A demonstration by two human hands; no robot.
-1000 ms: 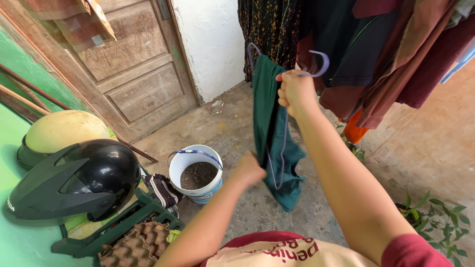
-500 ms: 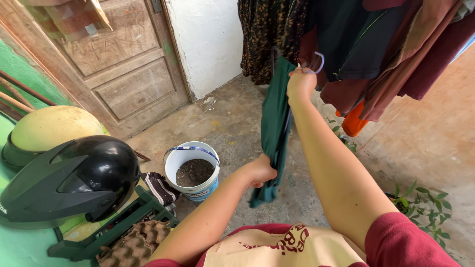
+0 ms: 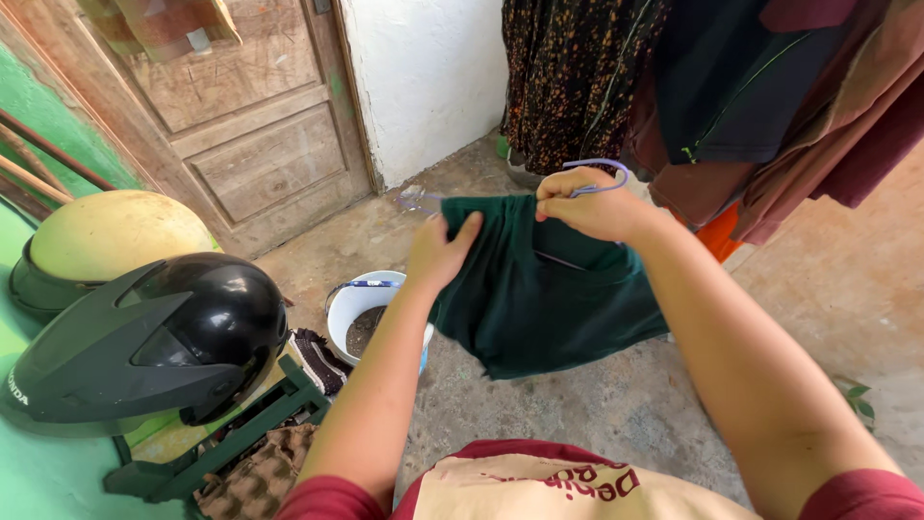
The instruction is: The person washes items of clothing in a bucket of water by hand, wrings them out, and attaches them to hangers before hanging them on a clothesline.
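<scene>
The dark green garment (image 3: 539,289) hangs spread on a purple hanger (image 3: 595,178) in the air above the concrete floor (image 3: 597,404), in front of the hanging clothes (image 3: 693,87). The right hand (image 3: 587,204) is closed around the hanger's hook and the cloth's top edge. The left hand (image 3: 438,252) pinches the garment's left shoulder, above the white bucket (image 3: 348,308) beside the black helmet (image 3: 164,337).
</scene>
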